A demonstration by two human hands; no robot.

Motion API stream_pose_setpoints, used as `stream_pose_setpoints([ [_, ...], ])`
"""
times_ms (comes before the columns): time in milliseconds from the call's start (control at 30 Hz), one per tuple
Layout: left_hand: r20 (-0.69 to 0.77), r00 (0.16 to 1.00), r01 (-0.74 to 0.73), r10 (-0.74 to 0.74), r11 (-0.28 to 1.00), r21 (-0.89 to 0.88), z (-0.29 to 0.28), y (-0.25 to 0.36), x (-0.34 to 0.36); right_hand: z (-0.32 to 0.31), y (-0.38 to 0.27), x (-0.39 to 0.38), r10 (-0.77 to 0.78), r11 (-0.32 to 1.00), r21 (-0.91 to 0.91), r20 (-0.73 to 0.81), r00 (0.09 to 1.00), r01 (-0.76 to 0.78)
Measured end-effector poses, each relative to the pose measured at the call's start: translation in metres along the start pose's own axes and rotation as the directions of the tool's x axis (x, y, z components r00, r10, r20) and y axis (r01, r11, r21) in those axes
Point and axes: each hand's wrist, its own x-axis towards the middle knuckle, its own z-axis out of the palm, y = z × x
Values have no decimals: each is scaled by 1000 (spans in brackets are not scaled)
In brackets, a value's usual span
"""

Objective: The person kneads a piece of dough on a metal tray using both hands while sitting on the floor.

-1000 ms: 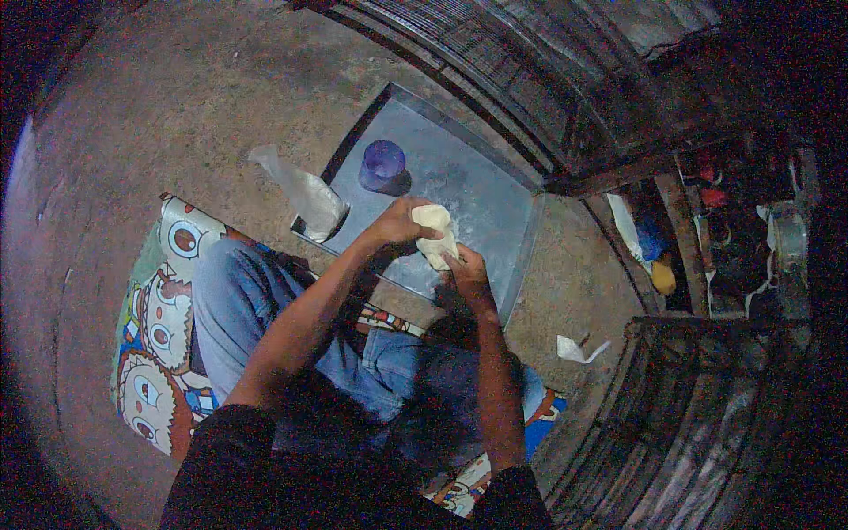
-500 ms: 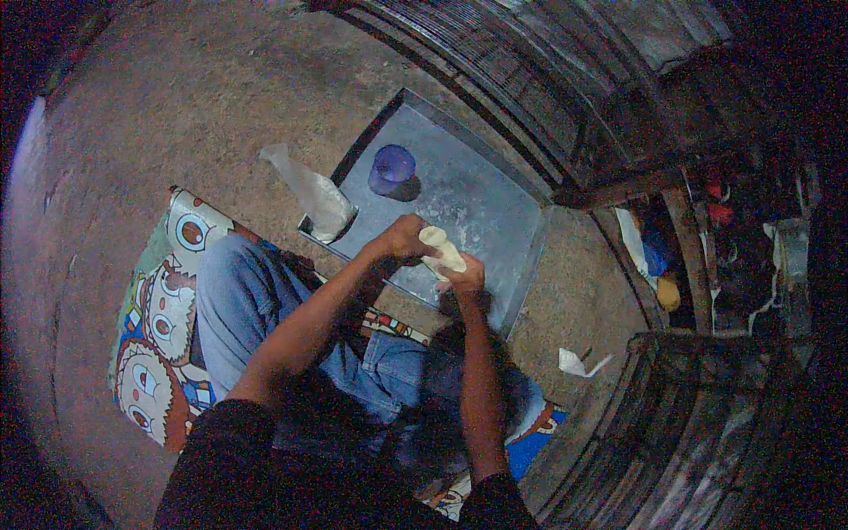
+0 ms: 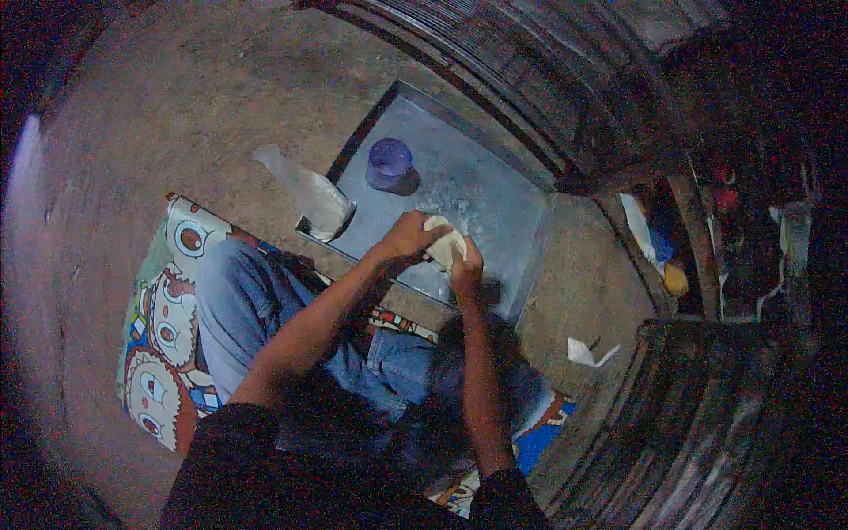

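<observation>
Between my two hands is a flattened piece of pale dough (image 3: 445, 247), raised over the near part of a shallow metal tray (image 3: 508, 234). My left hand (image 3: 410, 237) grips its left side, fingers curled round the edge. On the right side, my right hand (image 3: 467, 268) pinches the dough with thumb and fingers. White flour (image 3: 446, 210) is dusted over the tray just beyond the hands. A purple plastic cup (image 3: 389, 163) stands in the tray's far left part. At the tray's left corner, a clear plastic bag of white powder (image 3: 327, 210) leans over the rim.
I sit cross-legged on a cartoon-printed mat (image 3: 163, 327) on a bare earthen floor (image 3: 221, 115). Slatted dark furniture (image 3: 495, 71) runs along the far right. A ribbed dark piece (image 3: 654, 415) stands at the near right, with a white scrap (image 3: 586, 352) beside it.
The dough has gone from folded and bunched to a more opened, flatter round. My right hand has turned, its fingers now higher on the dough's edge. Cup and bag stay in place on the tray.
</observation>
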Motion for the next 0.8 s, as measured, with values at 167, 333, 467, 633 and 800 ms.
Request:
stream_pose_setpoints([
  [167, -171, 957, -187, 235, 947, 261, 11, -17, 13, -3, -17, -1, -53, 988, -146, -69, 996, 42],
  [333, -182, 909, -289, 376, 880, 376, 12, -5, 10, -6, -22, 5, 54, 941, -333, -15, 998, -56],
  [467, -143, 905, -285, 402, 818, 499, 7, 0, 9, -12, -14, 14, 121, 963, -244, 32, 992, -109],
  [633, -156, 980, -36, 124, 879, 475, -4, -16, 10, -15, 20, 15, 225, 955, -165, -133, 965, -245],
  [800, -122, 890, -267, 439, 721, 639, -4, -26, 24, -17, 47, 11, -27, 963, -268, -199, 980, -28],
])
